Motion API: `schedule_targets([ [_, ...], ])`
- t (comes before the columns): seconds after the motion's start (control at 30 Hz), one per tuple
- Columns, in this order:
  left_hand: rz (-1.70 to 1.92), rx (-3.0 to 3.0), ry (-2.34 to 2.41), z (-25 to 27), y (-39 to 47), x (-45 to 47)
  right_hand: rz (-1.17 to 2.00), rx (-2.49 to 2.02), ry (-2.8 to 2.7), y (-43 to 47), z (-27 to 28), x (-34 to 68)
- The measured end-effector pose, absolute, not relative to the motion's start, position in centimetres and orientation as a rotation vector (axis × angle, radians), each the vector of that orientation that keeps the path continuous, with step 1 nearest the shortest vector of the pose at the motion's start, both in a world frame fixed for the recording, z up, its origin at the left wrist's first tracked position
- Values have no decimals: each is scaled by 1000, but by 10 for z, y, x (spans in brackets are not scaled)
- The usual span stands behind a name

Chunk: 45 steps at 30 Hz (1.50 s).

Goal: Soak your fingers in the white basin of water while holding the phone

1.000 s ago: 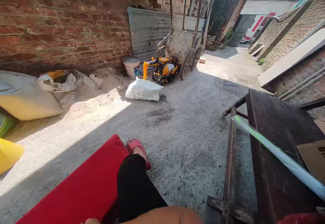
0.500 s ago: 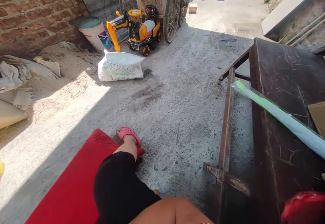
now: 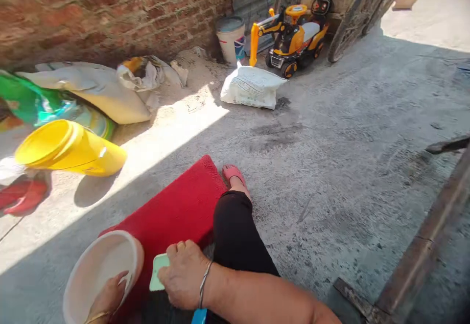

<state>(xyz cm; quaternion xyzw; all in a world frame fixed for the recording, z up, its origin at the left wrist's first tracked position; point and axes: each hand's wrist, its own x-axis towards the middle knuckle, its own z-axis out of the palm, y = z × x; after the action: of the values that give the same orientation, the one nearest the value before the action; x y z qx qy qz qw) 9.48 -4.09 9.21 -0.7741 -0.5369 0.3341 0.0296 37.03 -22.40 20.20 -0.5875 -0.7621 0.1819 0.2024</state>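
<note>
Rough concrete yard floor (image 3: 330,133) in front, half sun and half shade, with old brick wall (image 3: 110,11) behind. Compared with half a second ago, turned to the left and lower: dark wooden bench mostly gone from sight, only its frame edge (image 3: 433,236) at right; pale pipe not seen any more; yellow bucket (image 3: 69,150) on its side, green bags (image 3: 33,104) and red sandals (image 3: 22,194) newly in sight at left. Both hands now visible, before only a forearm.

Counted: one red mat (image 3: 172,211), one white bowl (image 3: 101,275), one pale green flat thing (image 3: 158,272), one white sack (image 3: 251,86), one white pail (image 3: 230,37) by the wall, one yellow toy digger (image 3: 293,35), one pink slipper (image 3: 232,172) on the foot, one knee in black trousers (image 3: 235,231).

Left hand (image 3: 108,297) low at bottom edge, fingers over the bowl rim and closed on it, bowl tilted and lying partly on the mat. Right hand (image 3: 183,275) reaching across from the right, palm down, bangle on wrist, fingers curled around the pale green flat thing, just beside the bowl and above the near end of the mat. What the green thing is, cannot tell.
</note>
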Motion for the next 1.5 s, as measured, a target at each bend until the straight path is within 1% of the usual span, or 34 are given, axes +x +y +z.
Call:
schedule_targets([
  [0.03,1119,-2379,-1731,96,-46,82,533,-1679,-2142,-224,202,375],
  [0.1,1175,-2457,-1783,99,-54,64,611,-1779,-2173,-222,203,380],
  [0.27,1047,-2467,-2128,88,-48,23,775,-2045,-2287,-212,194,376],
  [0.43,1041,-2662,-2194,82,-44,-24,780,-2146,-2414,-215,147,374],
  [0.6,938,-2754,-2236,74,-26,-52,770,-2214,-2347,-199,103,378],
  [0.73,834,-2728,-2308,60,-7,-55,722,-2212,-2349,-153,89,367],
  [0.83,784,-2627,-2393,45,2,-47,698,-2313,-2399,-101,83,347],
  [1.0,807,-2515,-2492,17,10,-30,630,-2444,-2321,-14,73,301],
  [1.13,871,-2487,-2499,-2,10,-23,623,-2323,-2312,47,63,253],
  [1.3,930,-2449,-2397,-15,5,-21,681,-2109,-2394,111,43,197],
  [1.4,970,-2413,-2365,-19,2,-22,779,-2062,-2411,133,29,178],
  [1.5,977,-2380,-2341,-21,2,-22,873,-2030,-2467,140,17,186],
])
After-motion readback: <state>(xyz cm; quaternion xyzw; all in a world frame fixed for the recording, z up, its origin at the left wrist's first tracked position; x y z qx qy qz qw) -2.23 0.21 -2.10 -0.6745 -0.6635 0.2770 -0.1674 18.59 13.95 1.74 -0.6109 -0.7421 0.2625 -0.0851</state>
